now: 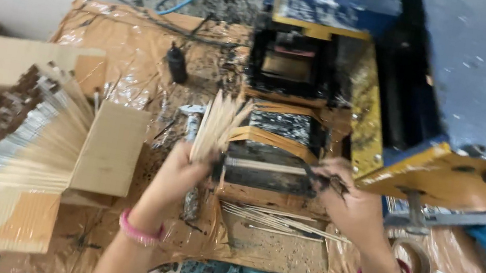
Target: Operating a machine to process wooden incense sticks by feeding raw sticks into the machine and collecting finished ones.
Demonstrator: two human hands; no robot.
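While left hand point(182, 169) grips fanned bundle of thin sticks point(218, 127) at frame centre, keep fan loose, judged best for drawing one stick at a time. Right hand point(346, 201), centre-right, pinches single stick point(264, 166) lying level toward black machine point(283, 130). Bundle stands above left hand, tips up. Loose sticks point(281, 222) on table point(133, 48) below both hands. Box of finished sticks point(15, 139) at left.

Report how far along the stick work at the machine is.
Done: the cardboard box at left is stacked with dark-tipped sticks. In hand: the left hand grips a fan of bare sticks; the right hand lays one stick across the black machine. Left: loose sticks below it.
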